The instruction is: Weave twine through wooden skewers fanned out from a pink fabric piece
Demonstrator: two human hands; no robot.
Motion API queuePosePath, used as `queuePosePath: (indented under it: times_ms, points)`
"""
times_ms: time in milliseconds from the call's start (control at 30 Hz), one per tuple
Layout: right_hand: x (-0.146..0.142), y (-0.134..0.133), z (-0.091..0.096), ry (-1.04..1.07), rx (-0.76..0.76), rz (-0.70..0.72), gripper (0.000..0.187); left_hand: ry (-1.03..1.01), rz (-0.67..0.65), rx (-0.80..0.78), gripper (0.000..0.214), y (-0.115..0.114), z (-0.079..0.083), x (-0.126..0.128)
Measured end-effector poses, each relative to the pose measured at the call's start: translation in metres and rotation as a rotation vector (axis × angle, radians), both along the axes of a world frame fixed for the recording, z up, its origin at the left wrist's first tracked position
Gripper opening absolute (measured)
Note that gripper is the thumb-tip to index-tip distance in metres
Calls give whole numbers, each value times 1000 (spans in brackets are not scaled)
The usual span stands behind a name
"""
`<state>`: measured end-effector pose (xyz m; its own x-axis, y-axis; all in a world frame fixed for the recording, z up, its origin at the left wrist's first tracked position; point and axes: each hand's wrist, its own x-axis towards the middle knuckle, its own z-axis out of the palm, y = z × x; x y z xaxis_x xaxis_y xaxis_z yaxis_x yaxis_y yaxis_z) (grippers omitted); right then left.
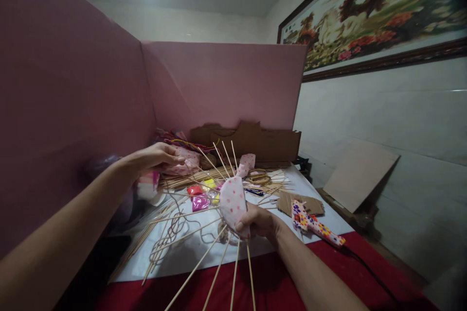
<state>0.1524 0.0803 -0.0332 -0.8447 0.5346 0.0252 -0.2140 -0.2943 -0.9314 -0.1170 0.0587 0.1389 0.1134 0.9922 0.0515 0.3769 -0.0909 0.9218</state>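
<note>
My right hand [257,222] is closed around a craft piece [233,201]: thin wooden sticks fanning out from a hub, with pink polka-dot fabric folded over them. Several sticks point toward me over the red cloth, others rise toward the pink board. My left hand [160,154] reaches to the far left and its fingers pinch a bundle of pink dotted fabric [184,163] lying by the pink divider. Another small dotted fabric piece [247,161] sits behind the sticks.
A white sheet [321,214] covers the table over a red cloth [277,277]. On it lie loose bamboo sticks [182,182], twine [175,228], coloured packets [200,199], cardboard scraps [288,200] and a flower-patterned glue gun [315,226]. Pink boards [73,97] wall off the left and back.
</note>
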Motion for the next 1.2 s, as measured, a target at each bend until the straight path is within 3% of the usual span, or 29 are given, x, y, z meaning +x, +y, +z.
queuePosePath:
  times_ms: [100, 233, 400, 667, 833, 1033, 1200]
  points:
    - [-1, 0, -1, -15, 15, 10, 31, 232, -9, 12, 24, -1, 11, 8]
    - [0, 1, -3, -25, 40, 30, 29, 337, 4, 151, 16, 8, 14, 17]
    - [2, 0, -2, -36, 65, 134, 32, 296, -17, 210, 15, 18, 13, 13]
    - [7, -1, 1, -114, 114, 260, 36, 44, -148, -38, 19, 15, 12, 1]
    - [7, -4, 5, -91, 137, 288, 28, -125, -192, -113, 12, 14, -13, 8]
    - [6, -9, 10, -74, 162, 329, 23, 8, -280, -129, 10, 29, -64, 33]
    - [6, -9, 8, -129, 162, 345, 26, 134, -266, -128, 21, 44, -85, 47]
